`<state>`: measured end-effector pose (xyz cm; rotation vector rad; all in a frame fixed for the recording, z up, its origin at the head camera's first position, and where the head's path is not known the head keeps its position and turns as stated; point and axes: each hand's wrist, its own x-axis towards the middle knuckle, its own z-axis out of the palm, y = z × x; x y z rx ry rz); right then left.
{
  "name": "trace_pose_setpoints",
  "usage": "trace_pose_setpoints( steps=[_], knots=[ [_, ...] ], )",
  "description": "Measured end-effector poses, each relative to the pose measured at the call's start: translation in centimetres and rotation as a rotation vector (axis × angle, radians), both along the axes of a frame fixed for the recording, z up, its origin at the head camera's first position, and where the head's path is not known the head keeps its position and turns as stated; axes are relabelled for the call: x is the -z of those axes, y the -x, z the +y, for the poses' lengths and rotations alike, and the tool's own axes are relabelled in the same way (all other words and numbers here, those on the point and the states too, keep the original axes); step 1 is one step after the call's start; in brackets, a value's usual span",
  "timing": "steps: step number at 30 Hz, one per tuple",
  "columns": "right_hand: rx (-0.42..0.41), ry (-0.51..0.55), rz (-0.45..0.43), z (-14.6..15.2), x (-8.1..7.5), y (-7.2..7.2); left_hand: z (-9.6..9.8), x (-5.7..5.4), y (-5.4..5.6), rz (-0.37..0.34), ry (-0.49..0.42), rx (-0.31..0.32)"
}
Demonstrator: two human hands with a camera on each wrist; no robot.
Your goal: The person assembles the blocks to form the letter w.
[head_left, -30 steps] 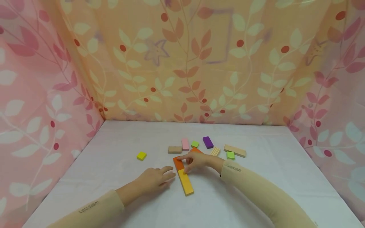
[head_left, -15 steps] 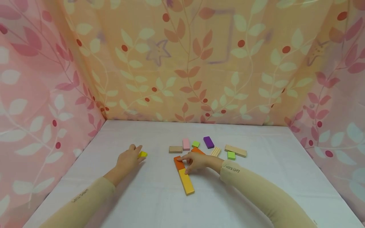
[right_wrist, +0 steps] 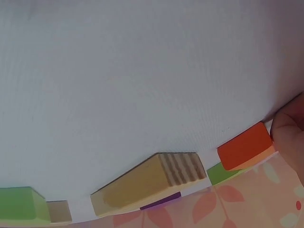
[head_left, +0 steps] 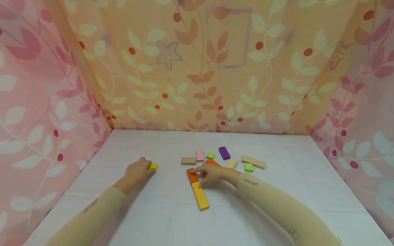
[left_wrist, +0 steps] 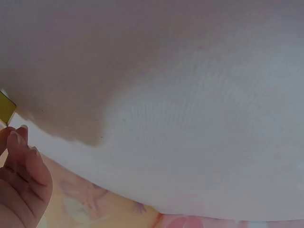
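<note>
In the head view my left hand (head_left: 138,172) pinches a small yellow block (head_left: 154,165) between thumb and fingers, left of the other blocks. The left wrist view has the yellow block (left_wrist: 6,108) at its left edge, fingertips right at it. My right hand (head_left: 211,173) rests on two blocks lying end to end: its index finger touches the orange block (head_left: 192,176), its thumb the longer yellow block (head_left: 200,196). A second orange block (head_left: 213,162) lies partly hidden behind the right hand, and the right wrist view shows an orange block (right_wrist: 244,146) beside that hand.
Behind the right hand lie a brown block (head_left: 188,161), a pink block (head_left: 200,155), a purple block (head_left: 224,152) and a green block (head_left: 210,155). Farther right are a ridged wooden block (head_left: 232,163), a long plain block (head_left: 253,162) and another green block (head_left: 248,167). Patterned curtains (head_left: 197,68) surround the table.
My left hand has moved left and away from beside the block row to the small yellow block and taken hold of it. The right hand has stayed on the two blocks.
</note>
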<state>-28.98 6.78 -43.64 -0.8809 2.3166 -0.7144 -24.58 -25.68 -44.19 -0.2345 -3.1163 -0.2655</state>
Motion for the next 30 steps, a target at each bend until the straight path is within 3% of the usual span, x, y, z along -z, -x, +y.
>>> trace_pose_setpoints(
  steps=[10, 16, 19, 24, 30],
  knots=[
    [0.009, 0.005, -0.015, 0.1, -0.1, 0.1, 0.7, -0.5, 0.1, -0.059, -0.029, -0.004],
    [0.001, -0.011, -0.010, 0.1, -0.3, 0.1, 1.6, -0.2, -0.9, -0.024, -0.060, 0.076],
    [0.005, -0.028, -0.008, 0.0, -0.4, 0.0, 2.9, -0.1, -2.4, 0.036, -0.083, 0.204],
    [0.013, -0.048, -0.014, -0.1, -0.5, 0.0, 6.0, 0.0, -5.0, 0.177, -0.052, 0.510],
    [0.004, -0.038, -0.011, -0.1, -0.4, 0.1, 10.3, -0.5, -6.5, 0.294, 0.011, 0.784]
  ],
)
